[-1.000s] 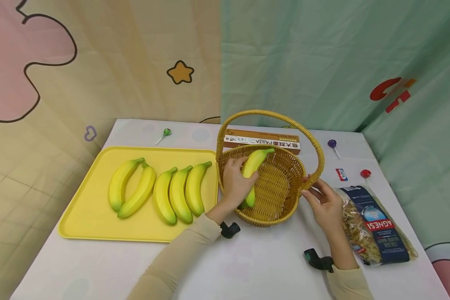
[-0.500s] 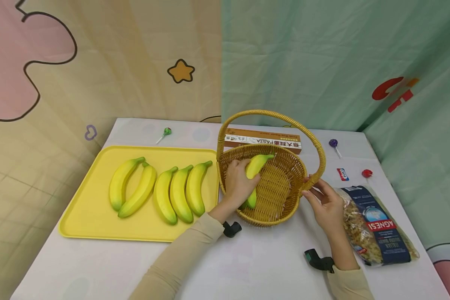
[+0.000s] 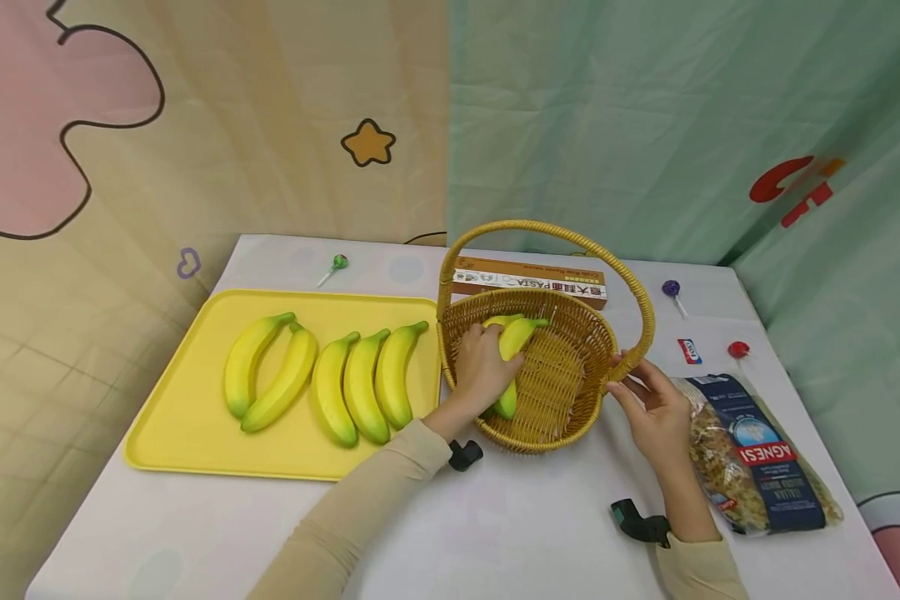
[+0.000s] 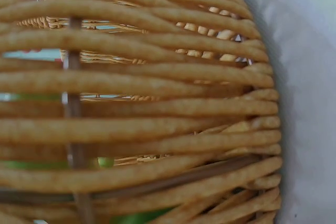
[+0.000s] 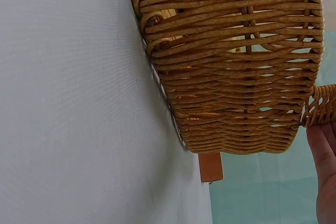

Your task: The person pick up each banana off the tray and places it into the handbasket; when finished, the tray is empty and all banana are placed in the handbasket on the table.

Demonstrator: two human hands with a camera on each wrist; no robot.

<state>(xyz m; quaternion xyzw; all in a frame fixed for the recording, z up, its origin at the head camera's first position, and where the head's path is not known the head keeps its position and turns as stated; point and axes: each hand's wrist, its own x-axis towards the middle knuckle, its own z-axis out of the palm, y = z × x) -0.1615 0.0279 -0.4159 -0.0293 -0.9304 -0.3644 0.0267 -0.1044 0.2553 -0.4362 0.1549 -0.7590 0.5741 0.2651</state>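
Observation:
My left hand [image 3: 483, 367] is down inside the left half of a wicker basket [image 3: 558, 375], gripping a yellow banana [image 3: 520, 333] with green ends. The thumb lies across that banana's near side. A second banana [image 3: 501, 319] shows behind the fingers, mostly hidden by hand and fruit. At the basket's right side, my right hand [image 3: 656, 408] pinches the foot of the tall arched handle [image 3: 640, 325]; its thumb [image 5: 321, 150] shows there in the right wrist view. In the left wrist view, the woven wall [image 4: 157, 87] blocks nearly everything, with bits of green behind its gaps.
Left of the basket lies a yellow tray [image 3: 187, 425] holding several bananas [image 3: 281, 379]. Behind the basket is a pasta box [image 3: 528, 279]. To the right are a pasta bag [image 3: 765, 458], a small red-and-blue packet [image 3: 688, 351], purple [image 3: 671, 288] and red [image 3: 738, 349] lollipops. A green lollipop [image 3: 339, 262] lies behind the tray.
My left hand has lowered the banana deeper into the basket, and another banana has come into sight behind it. The right hand keeps its hold on the handle's foot.

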